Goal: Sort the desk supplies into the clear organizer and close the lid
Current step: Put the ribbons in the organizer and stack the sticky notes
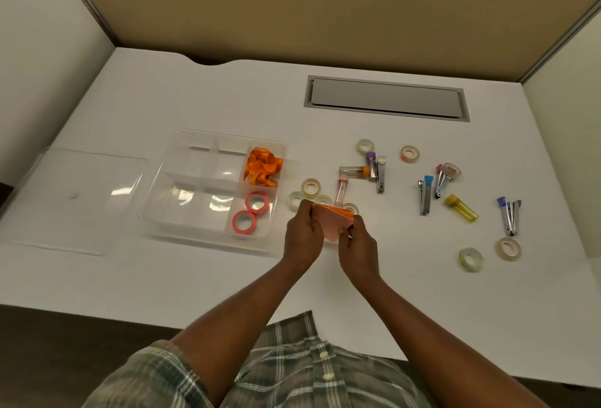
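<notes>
The clear organizer (169, 209) sits left of centre with its lid (78, 199) lying flat to its left. Its back right compartment holds orange ribbon (262, 167); the front right one holds two pink tape rolls (250, 212). My left hand (302, 235) and my right hand (357, 248) together hold a pink-orange pad of sticky notes (335, 220) just right of the organizer. Clear tape rolls (310, 187), small staplers (510, 214) and capped tubes (461, 207) lie scattered on the desk to the right.
A grey cable hatch (385, 98) is set into the white desk at the back. Tan partition walls (292, 1) close off the back and sides. The front desk edge runs below my forearms.
</notes>
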Tool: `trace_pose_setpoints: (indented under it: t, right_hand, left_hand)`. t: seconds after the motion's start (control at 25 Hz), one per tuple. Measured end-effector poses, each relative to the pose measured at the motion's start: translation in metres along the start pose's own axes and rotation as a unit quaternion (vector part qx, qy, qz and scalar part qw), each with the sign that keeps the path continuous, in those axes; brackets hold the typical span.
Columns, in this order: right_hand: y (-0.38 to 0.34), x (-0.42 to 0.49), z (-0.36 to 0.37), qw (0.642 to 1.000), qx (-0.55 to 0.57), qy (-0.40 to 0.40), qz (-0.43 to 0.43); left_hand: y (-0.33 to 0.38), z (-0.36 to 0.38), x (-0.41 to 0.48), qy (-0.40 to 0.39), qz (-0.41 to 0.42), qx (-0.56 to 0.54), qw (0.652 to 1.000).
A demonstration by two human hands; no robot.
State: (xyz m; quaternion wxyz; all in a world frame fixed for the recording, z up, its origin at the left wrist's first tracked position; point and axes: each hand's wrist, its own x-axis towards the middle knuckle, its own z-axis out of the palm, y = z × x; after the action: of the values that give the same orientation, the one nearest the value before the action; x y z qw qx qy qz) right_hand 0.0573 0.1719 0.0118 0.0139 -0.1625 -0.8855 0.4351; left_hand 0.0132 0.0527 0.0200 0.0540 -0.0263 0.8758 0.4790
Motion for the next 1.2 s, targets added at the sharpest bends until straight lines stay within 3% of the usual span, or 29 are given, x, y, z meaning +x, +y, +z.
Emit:
trace_pose_setpoints:
  t: [0.24, 0.76, 1.2]
  right_hand:
    - [0.009, 0.001, 0.013, 1.0, -0.011, 0.001, -0.009]
    - [0.011, 0.005, 0.024, 0.996, -0.073, -0.044, -0.011]
    - [-0.048, 0.027, 0.017, 0.999, 0.028, -0.043, -0.005]
  left_hand:
    - [-0.018, 0.009, -0.009, 0.045, -0.003, -0.025, 0.999]
    - [-0.035, 0.014, -0.019, 0.04, -0.051, -0.03, 0.997]
    - [-0.004, -0.058, 0.016, 0.066, -0.05, -0.016, 0.996]
